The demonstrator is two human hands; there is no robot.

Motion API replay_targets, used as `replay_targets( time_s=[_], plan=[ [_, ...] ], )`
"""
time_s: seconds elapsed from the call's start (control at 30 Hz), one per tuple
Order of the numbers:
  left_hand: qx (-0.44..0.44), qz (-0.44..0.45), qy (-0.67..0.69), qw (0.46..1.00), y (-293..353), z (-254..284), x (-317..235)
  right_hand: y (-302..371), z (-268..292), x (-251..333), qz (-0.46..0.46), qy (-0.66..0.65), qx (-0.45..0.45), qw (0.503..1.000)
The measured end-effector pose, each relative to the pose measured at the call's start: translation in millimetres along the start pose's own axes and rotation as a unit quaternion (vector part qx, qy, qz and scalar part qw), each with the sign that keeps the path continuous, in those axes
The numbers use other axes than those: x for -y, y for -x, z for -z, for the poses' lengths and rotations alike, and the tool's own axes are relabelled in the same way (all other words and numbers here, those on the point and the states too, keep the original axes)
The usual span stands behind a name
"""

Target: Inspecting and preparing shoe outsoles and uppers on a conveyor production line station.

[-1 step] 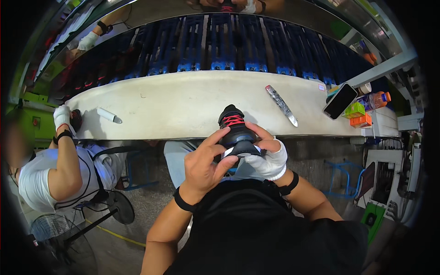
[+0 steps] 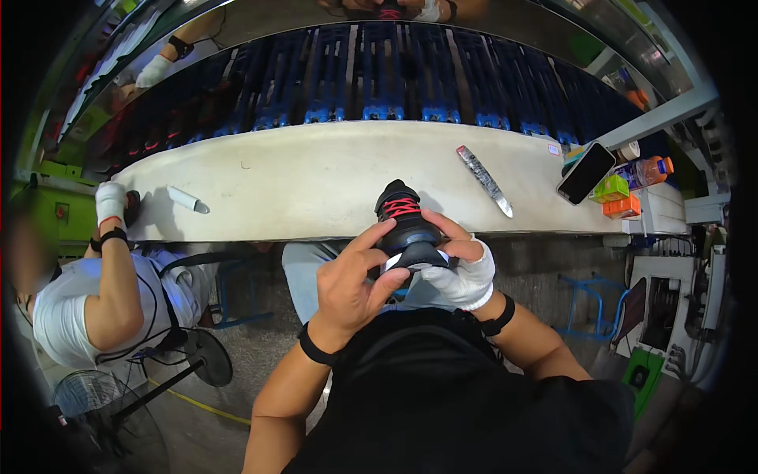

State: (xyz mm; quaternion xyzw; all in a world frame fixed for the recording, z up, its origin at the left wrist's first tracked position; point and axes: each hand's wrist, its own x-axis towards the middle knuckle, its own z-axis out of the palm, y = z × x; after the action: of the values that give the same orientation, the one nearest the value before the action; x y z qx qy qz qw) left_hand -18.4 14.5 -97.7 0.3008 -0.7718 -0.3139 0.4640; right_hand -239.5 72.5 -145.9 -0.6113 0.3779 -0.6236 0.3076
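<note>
A black shoe (image 2: 404, 209) with red laces is held between my two hands at the near edge of the white table. My bare left hand (image 2: 351, 276) grips its left side, thumb near the heel end and fingers along the side. On the other side my right hand (image 2: 466, 272), in a white glove that leaves the fingertips bare, is closed on the shoe. A dark and white piece (image 2: 418, 257) shows at the heel end between my thumbs; how it joins the shoe is hard to make out. The sole is hidden from view.
On the white table (image 2: 316, 182) lie a tape-wrapped blade (image 2: 485, 182) at right and a white-handled blade (image 2: 188, 199) at left. A phone (image 2: 587, 174), small boxes and a bottle (image 2: 654, 171) stand far right. Beyond runs a blue-slatted conveyor (image 2: 383, 79). A co-worker (image 2: 103, 300) sits left, near a fan (image 2: 95, 411).
My hands and the shoe stay where they were. The co-worker's gloved hand at the left has shifted very slightly.
</note>
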Motion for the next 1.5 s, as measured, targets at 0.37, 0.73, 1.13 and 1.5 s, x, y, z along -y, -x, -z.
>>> replay_targets(
  time_s=[0.37,0.73,1.13,1.5],
  plan=[
    [-0.044,0.047,0.06,0.996,4,-2,9,-12,-6,-2,-0.015,0.025,-0.007,1.0],
    [0.154,0.041,-0.157,0.975,-49,61,-28,-31,-33,-10,0.079,0.166,0.05,0.982],
    [0.159,0.119,-0.166,0.966,-3,73,9,-13,-13,-22,-0.02,0.334,0.135,0.932],
    [0.209,0.24,-0.265,0.91,11,74,13,-28,-33,-12,0.038,0.406,0.209,0.889]
  ],
)
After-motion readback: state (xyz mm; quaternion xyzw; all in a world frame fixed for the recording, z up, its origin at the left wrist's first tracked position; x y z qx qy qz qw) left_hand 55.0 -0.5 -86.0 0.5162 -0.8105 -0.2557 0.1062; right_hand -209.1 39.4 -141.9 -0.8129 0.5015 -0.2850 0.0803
